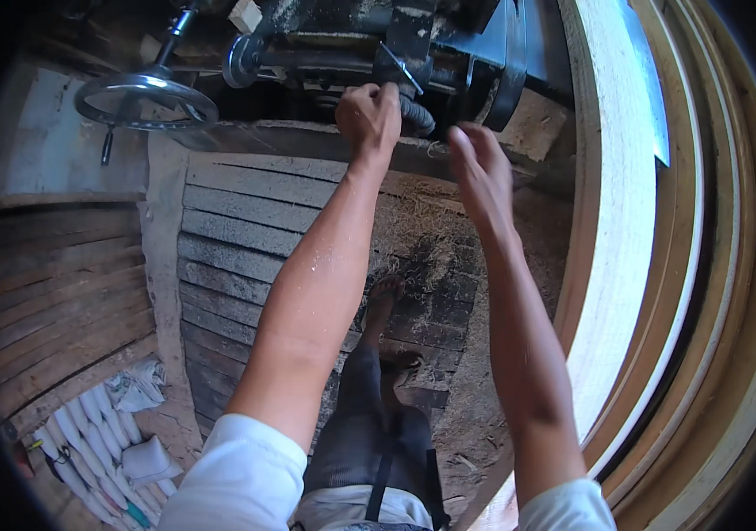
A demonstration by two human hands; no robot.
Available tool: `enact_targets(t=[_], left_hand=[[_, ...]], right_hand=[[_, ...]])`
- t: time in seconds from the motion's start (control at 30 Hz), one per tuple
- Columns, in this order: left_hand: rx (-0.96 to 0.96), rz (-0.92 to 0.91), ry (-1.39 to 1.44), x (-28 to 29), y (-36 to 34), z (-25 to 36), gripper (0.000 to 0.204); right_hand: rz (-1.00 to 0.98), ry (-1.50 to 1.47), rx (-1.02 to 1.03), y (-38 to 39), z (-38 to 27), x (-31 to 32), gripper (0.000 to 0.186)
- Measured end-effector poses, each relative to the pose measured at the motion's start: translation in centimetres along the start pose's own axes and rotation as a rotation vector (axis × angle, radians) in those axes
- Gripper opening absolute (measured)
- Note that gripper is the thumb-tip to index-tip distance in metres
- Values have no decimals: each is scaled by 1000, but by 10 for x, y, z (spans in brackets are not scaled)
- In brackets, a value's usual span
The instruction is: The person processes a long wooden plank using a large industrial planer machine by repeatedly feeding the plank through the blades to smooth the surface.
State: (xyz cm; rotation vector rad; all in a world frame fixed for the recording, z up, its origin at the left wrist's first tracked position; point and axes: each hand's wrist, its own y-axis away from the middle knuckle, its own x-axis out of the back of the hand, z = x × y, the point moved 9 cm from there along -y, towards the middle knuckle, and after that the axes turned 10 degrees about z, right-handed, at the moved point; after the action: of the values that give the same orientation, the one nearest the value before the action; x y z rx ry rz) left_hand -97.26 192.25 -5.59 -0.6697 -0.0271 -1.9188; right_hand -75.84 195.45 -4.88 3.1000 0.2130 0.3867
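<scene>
A: What is the left hand [367, 121] doing?

B: It's sitting at the front of the machine [307, 142], back of the hand upward, fingers bending inward. I can't tell how tightly they're closing or whether they're gripping anything; the hand itself is hiding that.

A: And the right hand [486, 170]?

B: It's hovering near the machine's front edge, half open, thumb standing forward, with nothing showing in its grasp.

A: Where is the dark ribbed hose-like part [419, 118] lying?

B: Right beside the left fingers, between the two hands. Contact is staying unclear from this view.

A: How would you be working there?

B: My judgement: making sure the machine is standing still, keeping the knuckles clear of the thin metal rod [402, 68] just above, and using the free hand for steadying.

A: Which way is everything pointing?

B: The ribbed part's long axis is curving from upper left to lower right, its visible end pointing down toward the right hand. The rod is slanting similarly, its lower end pointing between the hands.

A: Farther out?

B: A round knob [240, 61] is sitting leftward, a chrome handwheel [143, 84] beyond it. A pale timber beam [612, 221] is running along the right.
</scene>
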Motion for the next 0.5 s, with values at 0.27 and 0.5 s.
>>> enact_targets(t=[0.27, 0.5], left_hand=[[974, -224, 896, -52, 28, -74, 14], [759, -302, 616, -31, 17, -72, 22]], right_hand=[[-276, -30, -57, -37, 34, -75, 61], [-224, 222, 8, -30, 2, -62, 69]])
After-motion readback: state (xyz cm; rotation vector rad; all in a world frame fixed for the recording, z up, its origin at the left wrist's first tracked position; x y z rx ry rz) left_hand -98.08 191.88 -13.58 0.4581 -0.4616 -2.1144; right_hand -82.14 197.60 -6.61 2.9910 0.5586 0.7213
